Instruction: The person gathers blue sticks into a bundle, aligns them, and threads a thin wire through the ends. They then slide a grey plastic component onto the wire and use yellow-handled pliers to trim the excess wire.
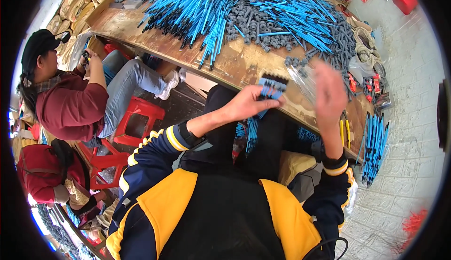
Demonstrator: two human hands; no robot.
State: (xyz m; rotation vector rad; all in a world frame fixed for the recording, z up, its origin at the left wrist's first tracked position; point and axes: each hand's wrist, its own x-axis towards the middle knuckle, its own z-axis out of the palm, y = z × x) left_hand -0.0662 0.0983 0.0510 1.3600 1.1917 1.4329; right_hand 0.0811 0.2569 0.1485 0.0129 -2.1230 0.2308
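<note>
Wooden tabletop [235, 65] ahead of us carries heaps of blue rods [197, 6] and grey caps [249, 23]. Our left hand [246, 103], arm outstretched, is closed around a bundle of blue rods [270, 91] at the tabletop's near edge, black tips up, long axis near vertical. Our right hand [329, 93] is raised, blurred; we cannot tell its grip.

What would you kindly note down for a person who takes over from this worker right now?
Left hand: fingers clamp a bundle of blue sticks with dark tips, held over the lap.
Right hand: raised beside the bundle, blurred; whether it holds anything cannot be told.
Wooden table: large loose piles of blue sticks and grey caps.
Done: one small bundle gathered. Left: the piles on the table.
</note>
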